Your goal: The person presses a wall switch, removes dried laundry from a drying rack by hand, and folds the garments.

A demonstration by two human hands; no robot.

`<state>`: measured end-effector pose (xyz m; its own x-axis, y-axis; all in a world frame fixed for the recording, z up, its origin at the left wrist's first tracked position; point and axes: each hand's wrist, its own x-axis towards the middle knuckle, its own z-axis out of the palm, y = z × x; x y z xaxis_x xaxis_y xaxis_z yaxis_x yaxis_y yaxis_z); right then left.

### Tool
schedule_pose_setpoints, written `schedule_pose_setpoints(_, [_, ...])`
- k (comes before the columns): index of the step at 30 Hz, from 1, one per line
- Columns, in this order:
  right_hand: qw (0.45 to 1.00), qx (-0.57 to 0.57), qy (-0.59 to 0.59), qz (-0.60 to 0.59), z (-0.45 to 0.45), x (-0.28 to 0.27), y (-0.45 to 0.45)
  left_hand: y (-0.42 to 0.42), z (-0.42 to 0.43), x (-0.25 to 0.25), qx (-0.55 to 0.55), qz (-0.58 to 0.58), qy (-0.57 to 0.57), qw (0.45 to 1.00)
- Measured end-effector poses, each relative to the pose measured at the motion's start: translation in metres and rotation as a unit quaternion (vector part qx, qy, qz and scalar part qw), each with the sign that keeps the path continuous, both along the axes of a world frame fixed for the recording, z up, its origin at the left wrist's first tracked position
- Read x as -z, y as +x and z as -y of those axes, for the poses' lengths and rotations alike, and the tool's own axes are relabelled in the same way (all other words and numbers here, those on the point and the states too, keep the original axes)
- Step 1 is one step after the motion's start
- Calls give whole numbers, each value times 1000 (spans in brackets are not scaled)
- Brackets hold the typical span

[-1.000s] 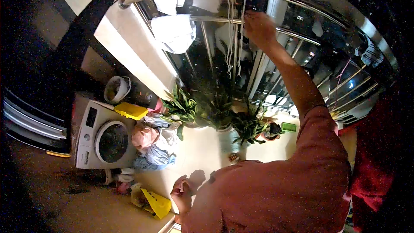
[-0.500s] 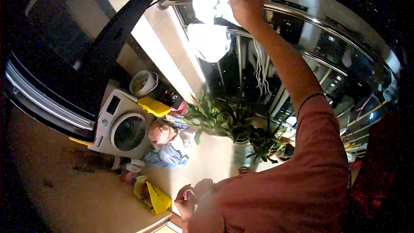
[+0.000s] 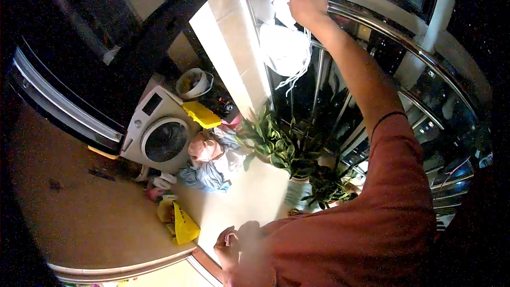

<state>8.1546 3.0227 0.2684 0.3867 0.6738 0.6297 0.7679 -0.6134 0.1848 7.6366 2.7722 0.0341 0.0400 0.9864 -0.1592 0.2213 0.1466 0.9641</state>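
My right hand (image 3: 309, 8) is raised to the metal rail (image 3: 366, 17), its fingers curled over the top with a white cloth (image 3: 285, 10) bunched against them. Thin white strings (image 3: 298, 77) hang below this hand. A larger white piece (image 3: 285, 50), washed out by bright light, hangs just under the rail; whether it is joined to the cloth I cannot tell. Low in the view, close to my shirt, my left hand (image 3: 227, 247) is closed with bent fingers. What it holds, if anything, is hard to make out.
Leafy potted plants (image 3: 281, 146) stand below the railing. On the left is a white washing machine (image 3: 159, 133), with a heap of clothes (image 3: 212, 162) beside it. A white bucket (image 3: 194, 83), a yellow tray (image 3: 202, 115) and a yellow bag (image 3: 185, 226) are nearby.
The view has shifted, so the washing machine and plants sit further right. The strings have swung left across the white piece. My right hand stays at the rail; my left hand has barely moved.
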Motion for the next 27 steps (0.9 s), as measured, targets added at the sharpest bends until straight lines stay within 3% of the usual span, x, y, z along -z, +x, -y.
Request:
schedule_pose_setpoints(2, [1000, -7, -12, 13, 21, 0, -2, 7, -2, -10, 44, 27, 7, 999])
schedule_pose_setpoints(4, [998, -30, 14, 54, 42, 7, 1, 12, -2, -8, 70, -25, 40, 996])
schedule_pose_setpoints(7, [987, -76, 94, 107, 70, 14, 3, 21, -3, -8, 92, 21, 6, 995])
schedule_pose_setpoints(10, [995, -48, 73, 46, 118, 14, 0, 23, -1, 3, 120, 83, -2, 989])
schedule_pose_setpoints(11, [970, -136, 153, 128, 130, 30, 22, 23, 0, 9, 121, 95, -14, 988])
schedule_pose_setpoints(14, [956, -174, 108, 208, 155, 36, 29, 21, 2, 17, 137, 59, -7, 989])
schedule_pose_setpoints(15, [925, -280, 155, 203, 175, 41, 20, 21, 2, 17, 139, 67, -9, 988])
schedule_pose_setpoints(18, [973, -226, 31, -34, 219, 69, 13, 34, 7, -3, 135, 81, -16, 987])
schedule_pose_setpoints(21, [989, -108, -12, -98, 242, 119, 52, 30, 9, 2, 164, 41, 8, 986])
schedule_pose_setpoints(24, [981, -45, 0, -187, 259, 102, 36, 29, 13, 15, 147, 72, -2, 986])
schedule_pose_setpoints(27, [982, -166, 40, -78, 258, 128, 68, 34, 19, 7, 136, 95, -35, 986])
